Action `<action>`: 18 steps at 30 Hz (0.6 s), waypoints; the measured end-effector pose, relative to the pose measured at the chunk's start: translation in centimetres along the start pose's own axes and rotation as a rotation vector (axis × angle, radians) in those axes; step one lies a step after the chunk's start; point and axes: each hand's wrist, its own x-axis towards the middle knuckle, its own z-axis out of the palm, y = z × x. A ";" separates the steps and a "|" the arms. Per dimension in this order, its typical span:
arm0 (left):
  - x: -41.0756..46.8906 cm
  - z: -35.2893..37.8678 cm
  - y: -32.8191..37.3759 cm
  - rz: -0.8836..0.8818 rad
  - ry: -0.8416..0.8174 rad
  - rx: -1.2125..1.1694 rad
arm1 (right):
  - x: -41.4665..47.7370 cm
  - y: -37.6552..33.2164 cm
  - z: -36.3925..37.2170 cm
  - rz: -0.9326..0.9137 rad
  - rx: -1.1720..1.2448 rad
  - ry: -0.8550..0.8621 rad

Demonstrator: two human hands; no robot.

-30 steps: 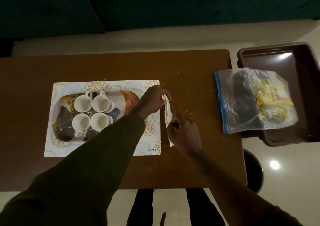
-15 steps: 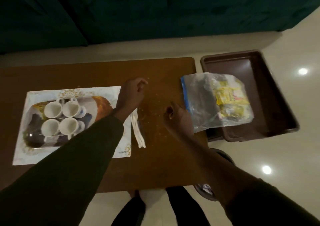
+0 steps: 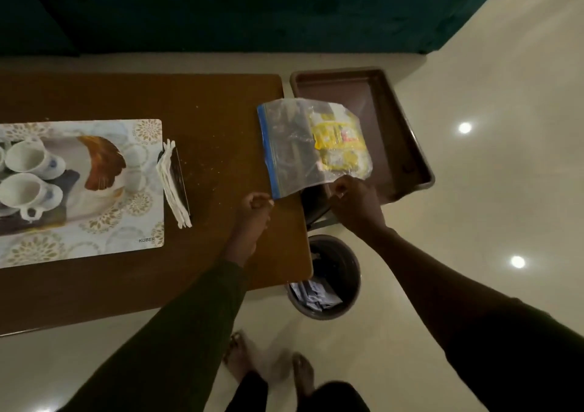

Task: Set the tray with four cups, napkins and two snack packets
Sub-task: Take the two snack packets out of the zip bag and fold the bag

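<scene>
**Inspector:** Two hands in frame. Report each one.

**Operator:** I see the left hand (image 3: 256, 203) over the wooden table (image 3: 221, 102), near its right edge. Its fingers are curled together and pinch the near corner of the blue zip strip of the clear bag (image 3: 284, 146). The right hand (image 3: 352, 198) is past the table edge, fingers closed on the bag's near edge, on the side away from the zip.

**Inspector:** Position of the bag?

**Operator:** It lies half on the table's right end and half over the brown bin (image 3: 407, 146) standing beside the table. I can make out yellow snack packets (image 3: 339, 141) through the plastic; I cannot count them.

**Inspector:** Tray status?

**Operator:** The patterned tray (image 3: 101, 162) sits on a white placemat (image 3: 139, 222) at the left, partly cut off by the frame. I see white cups (image 3: 27, 159) standing upright on it, two in full; more are cropped at the edge. The napkins (image 3: 172, 181) lie in a folded stack on the table along the placemat's right edge, off the tray.

**Inspector:** Anything else?

**Operator:** A round waste bin (image 3: 325, 277) with papers in it stands on the floor by the table's near right corner.
</scene>
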 end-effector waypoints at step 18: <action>7.7 7.3 4.4 -0.032 0.389 -0.137 | 15.9 4.8 -2.5 -0.111 0.282 -0.156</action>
